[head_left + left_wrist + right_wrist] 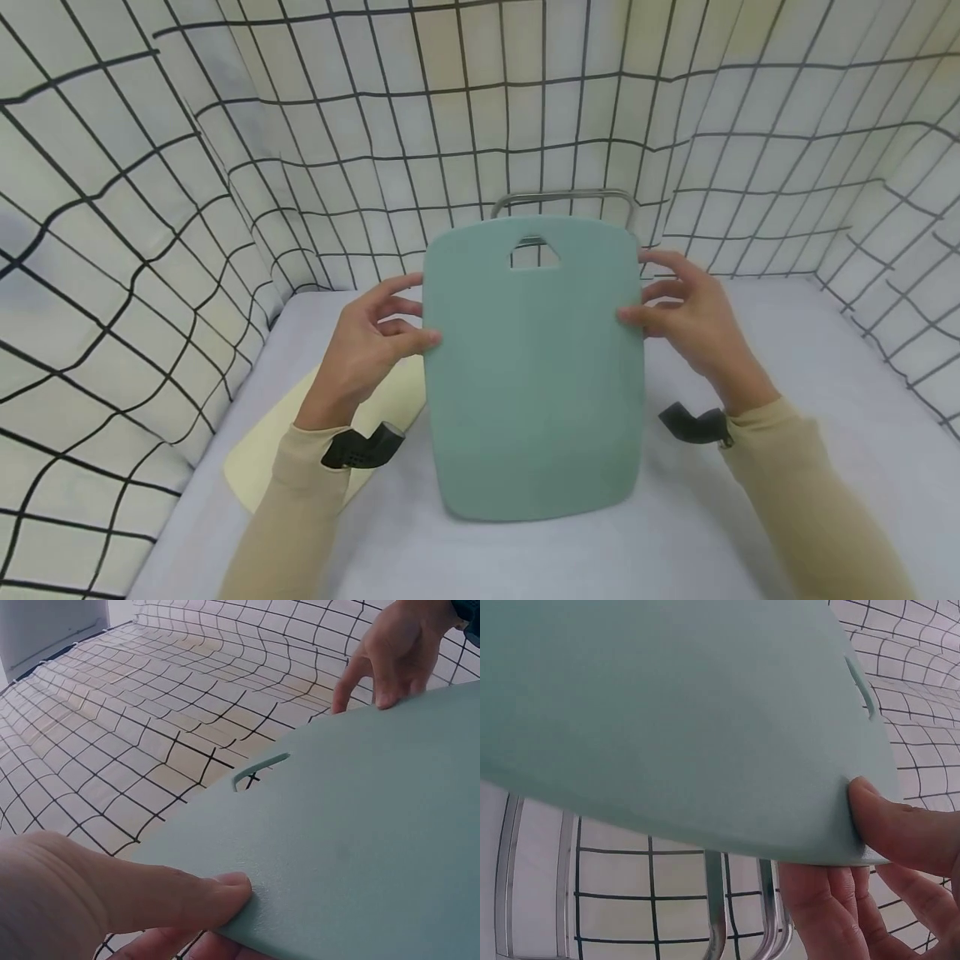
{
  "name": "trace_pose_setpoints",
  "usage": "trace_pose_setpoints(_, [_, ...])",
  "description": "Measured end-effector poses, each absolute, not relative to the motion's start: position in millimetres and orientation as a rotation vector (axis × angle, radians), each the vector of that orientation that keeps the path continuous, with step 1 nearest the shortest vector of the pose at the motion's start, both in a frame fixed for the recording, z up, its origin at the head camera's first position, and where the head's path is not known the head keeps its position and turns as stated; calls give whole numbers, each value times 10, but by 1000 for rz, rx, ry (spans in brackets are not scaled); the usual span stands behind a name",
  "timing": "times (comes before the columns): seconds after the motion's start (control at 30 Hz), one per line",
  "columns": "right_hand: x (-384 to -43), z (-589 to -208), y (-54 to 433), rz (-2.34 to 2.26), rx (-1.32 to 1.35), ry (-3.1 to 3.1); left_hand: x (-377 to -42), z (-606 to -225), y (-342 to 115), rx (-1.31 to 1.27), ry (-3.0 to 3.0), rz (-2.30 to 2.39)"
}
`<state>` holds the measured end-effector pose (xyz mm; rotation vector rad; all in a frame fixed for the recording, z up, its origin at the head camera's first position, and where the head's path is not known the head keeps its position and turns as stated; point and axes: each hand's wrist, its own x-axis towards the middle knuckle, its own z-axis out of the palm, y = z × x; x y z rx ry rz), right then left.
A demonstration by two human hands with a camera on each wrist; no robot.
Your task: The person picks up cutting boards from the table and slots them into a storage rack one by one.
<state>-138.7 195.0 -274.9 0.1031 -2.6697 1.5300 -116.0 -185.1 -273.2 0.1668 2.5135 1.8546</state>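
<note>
A pale green cutting board (532, 375) stands roughly upright in front of me, its cut-out handle hole at the top. My left hand (367, 342) pinches its left edge, thumb on the near face and fingers at the back. On the opposite edge, my right hand (690, 325) grips it the same way, a little higher. In the right wrist view the thumb (900, 825) presses on the board's face while the fingers curl beneath the edge. Behind the board rises a metal wire rack (566, 196), mostly hidden by it.
A pale yellow sheet or board (270, 450) lies on the white table (772, 350) at the left, partly under my left forearm. White cloth walls with a black grid (465, 108) enclose the table at the back and both sides.
</note>
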Motion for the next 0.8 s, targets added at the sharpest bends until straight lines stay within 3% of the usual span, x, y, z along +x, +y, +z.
trace_pose_setpoints(0.8, [-1434, -2619, 1634, 1552, 159, -2588, -1100, -2626, -2084, 125, 2601, 1957])
